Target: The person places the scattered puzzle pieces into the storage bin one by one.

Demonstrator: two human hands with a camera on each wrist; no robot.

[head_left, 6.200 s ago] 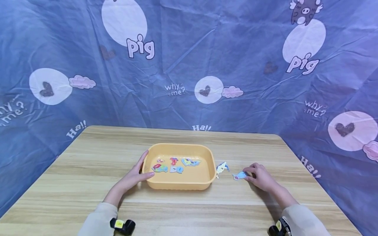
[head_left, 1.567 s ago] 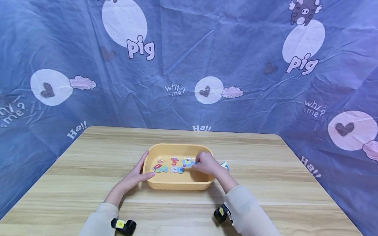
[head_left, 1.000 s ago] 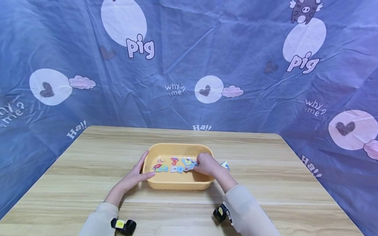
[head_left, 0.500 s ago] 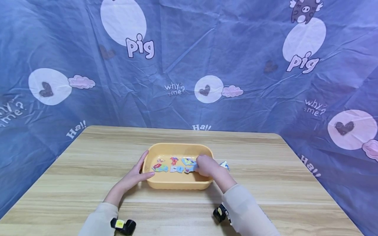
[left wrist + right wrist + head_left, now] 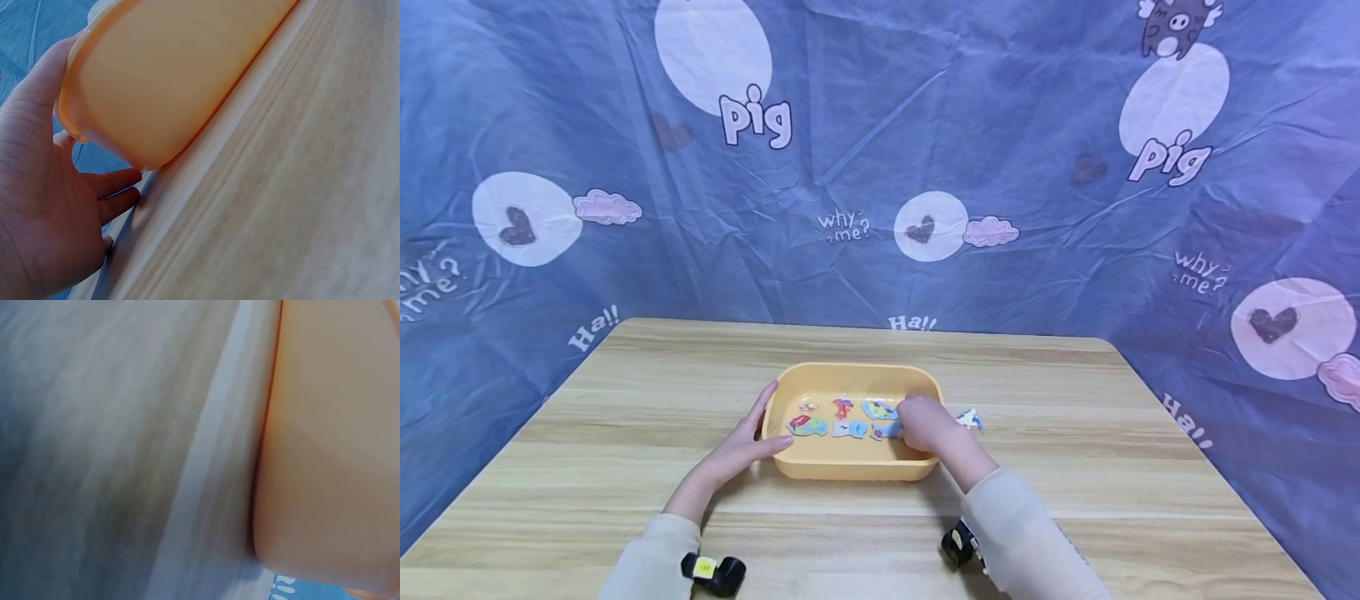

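My left hand (image 5: 741, 442) grips the left end of a pale orange plastic tray (image 5: 850, 471), thumb over the rim and fingers against the outer wall. In the left wrist view, the same hand (image 5: 50, 206) shows its fingertips low by the tray's corner (image 5: 156, 81). Inside the tray, at its right side, my right hand (image 5: 928, 429) reaches down to a blue puzzle piece (image 5: 886, 430) with a small red mark. The hand covers that piece's right end and its own fingertips. The right wrist view has only the tray's outer wall (image 5: 331, 437), not the hand.
Other flat printed pieces lie in the tray: a red one (image 5: 842, 407), a green-and-red one (image 5: 808, 427), a white-and-blue one (image 5: 850, 429) and a blue-yellow one (image 5: 878, 409). A white-and-blue piece (image 5: 970, 419) lies on the wooden table (image 5: 625, 400), right of the tray. Behind hangs a blue cloth (image 5: 850, 150).
Since the oldest frame, my right hand has carried the blue piece from the table into the tray. Lately that piece has shifted slightly under its fingers. My left hand has stayed put.
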